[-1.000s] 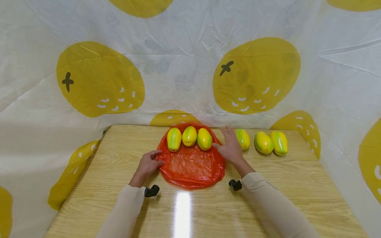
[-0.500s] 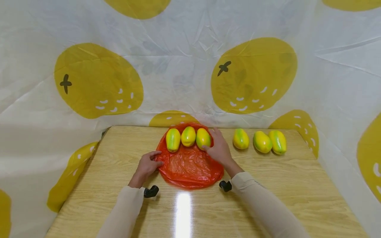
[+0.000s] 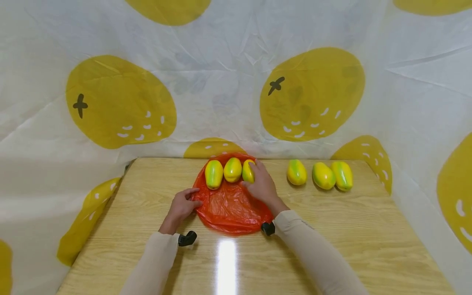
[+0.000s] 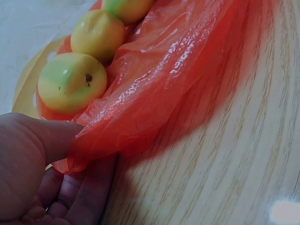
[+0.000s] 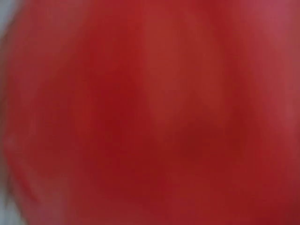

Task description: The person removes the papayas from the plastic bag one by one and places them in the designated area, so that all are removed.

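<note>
1. Pinching the near left edge of the red plastic bag (image 3: pixel 230 207) between thumb and fingers, the left hand (image 3: pixel 181 207) rests on the wooden table (image 3: pixel 368 229).
2. Just right of that hand, the bag lies spread flat.
3. The right hand (image 3: pixel 262 186) lies on the bag's right side, fingers curved over the rightmost mango on the bag (image 3: pixel 248 171).
4. Left of that hand, two more mangoes (image 3: pixel 223 172) sit in a row on the bag's far edge.
5. Right of it, well apart, three mangoes (image 3: pixel 320 175) stand on bare table.
6. The right wrist view shows only blurred red.
</note>
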### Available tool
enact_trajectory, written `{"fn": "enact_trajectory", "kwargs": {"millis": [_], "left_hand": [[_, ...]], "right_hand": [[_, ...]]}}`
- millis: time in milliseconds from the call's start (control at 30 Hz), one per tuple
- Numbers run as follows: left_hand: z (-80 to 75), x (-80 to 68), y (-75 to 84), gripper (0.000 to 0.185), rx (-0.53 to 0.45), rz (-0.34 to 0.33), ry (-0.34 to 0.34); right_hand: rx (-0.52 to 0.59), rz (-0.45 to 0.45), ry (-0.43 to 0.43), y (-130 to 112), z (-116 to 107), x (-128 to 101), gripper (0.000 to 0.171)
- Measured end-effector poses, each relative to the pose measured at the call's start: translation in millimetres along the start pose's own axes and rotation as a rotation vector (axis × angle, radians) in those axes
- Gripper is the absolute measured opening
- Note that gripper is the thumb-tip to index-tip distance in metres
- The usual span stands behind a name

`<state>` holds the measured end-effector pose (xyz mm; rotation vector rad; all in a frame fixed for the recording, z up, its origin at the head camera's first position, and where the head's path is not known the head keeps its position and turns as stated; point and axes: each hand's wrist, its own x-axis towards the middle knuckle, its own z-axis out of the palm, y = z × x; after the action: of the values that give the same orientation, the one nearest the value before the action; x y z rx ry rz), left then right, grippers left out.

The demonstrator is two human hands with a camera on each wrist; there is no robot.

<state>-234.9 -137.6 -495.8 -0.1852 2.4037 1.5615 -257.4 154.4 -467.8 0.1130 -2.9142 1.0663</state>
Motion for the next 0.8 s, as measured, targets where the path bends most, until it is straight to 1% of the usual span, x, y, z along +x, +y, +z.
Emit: {"fn": "enact_trajectory", "kwargs": {"millis": [133, 267, 400, 600, 700, 800], "left_hand": [[1.6, -1.9, 4.2, 0.055, -0.001, -0.002, -0.003], [1.9, -3.6, 6.5, 0.055, -0.004, -0.012, -0.007], [1.4, -4.2, 4.7, 0.056, -0.005, -0.023, -0.005], [1.1, -3.0, 2.1, 0.056, -0.015, -0.015, -0.004], [1.2, -2.2, 1.7, 0.056, -0.015, -0.021, -0.001], [0.6, -1.6, 1.1, 0.056, -0.006, -0.012, -0.002]], "right_hand": [[-0.048, -0.013, -0.004, 0, 3, 3, 0.079], [-0.072, -0.017, 0.008, 1, 7, 5, 0.079], [-0.093, -0.008, 0.033, 0, 12, 7, 0.077], [-0.133, -0.018, 0.061, -1, 16, 8, 0.074], [-0.138, -0.013, 0.072, -1, 17, 7, 0.073], [-0.132, -0.004, 0.085, -2, 17, 4, 0.073]]}}
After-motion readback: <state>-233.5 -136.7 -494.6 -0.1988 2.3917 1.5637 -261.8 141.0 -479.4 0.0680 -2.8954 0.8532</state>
